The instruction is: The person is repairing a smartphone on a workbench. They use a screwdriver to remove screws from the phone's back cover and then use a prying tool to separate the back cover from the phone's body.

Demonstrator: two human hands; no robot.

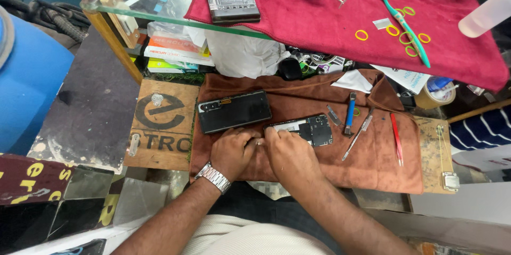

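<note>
Left hand [232, 151]: knuckles up on the brown cloth [383, 164], fingers curled down onto the near end of the opened phone [306, 129]; metal wristwatch [213, 176] on the wrist.
Right hand [290, 153]: just beside the left, touching it, fingers bent and pressing on the same end of the phone; whether it pinches anything small, cannot tell.
Opened phone: flat on the cloth, back off, dark circuit board showing, far end free of both hands.
Black back panel [234, 110]: flat on the cloth, left of and just beyond the phone, apart from the hands.
Tools: blue-handled tool [350, 113], slim screwdriver [358, 135] and red tweezers [396, 139] lie right of the phone, untouched.
Upper shelf: red towel [319, 21] with yellow rubber bands [394, 30] and green toothbrush [407, 26].
</note>
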